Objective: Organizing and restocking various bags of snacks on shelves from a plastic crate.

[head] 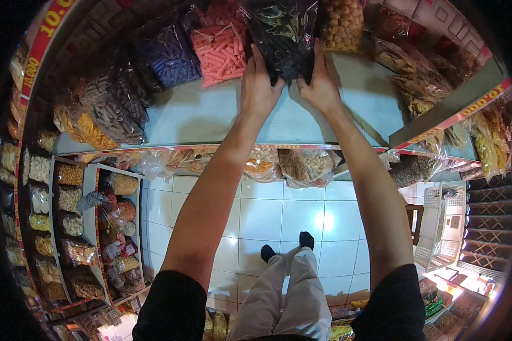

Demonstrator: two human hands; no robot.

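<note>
Both arms reach out over a pale shelf board (pixel 187 115). Between my hands is a clear plastic bag of dark pieces (pixel 286 55), upright near the back of the shelf. My left hand (pixel 260 87) grips the bag's left side, thumb at its lower front. On the opposite side my right hand (pixel 322 85) holds it in the same way. A bag of pink stick-shaped snacks (pixel 223 55) stands just left of my left hand. To the right of the held bag is a bag of round tan snacks (pixel 343 25).
Bags of blue pieces (pixel 170 64) and grey sticks (pixel 115 111) line the shelf's left part. Brown snack bags (pixel 414 72) crowd its right end by an upright divider (pixel 448 106). More bags (pixel 305 164) fill the level below. A white plastic crate (pixel 439 230) is at right.
</note>
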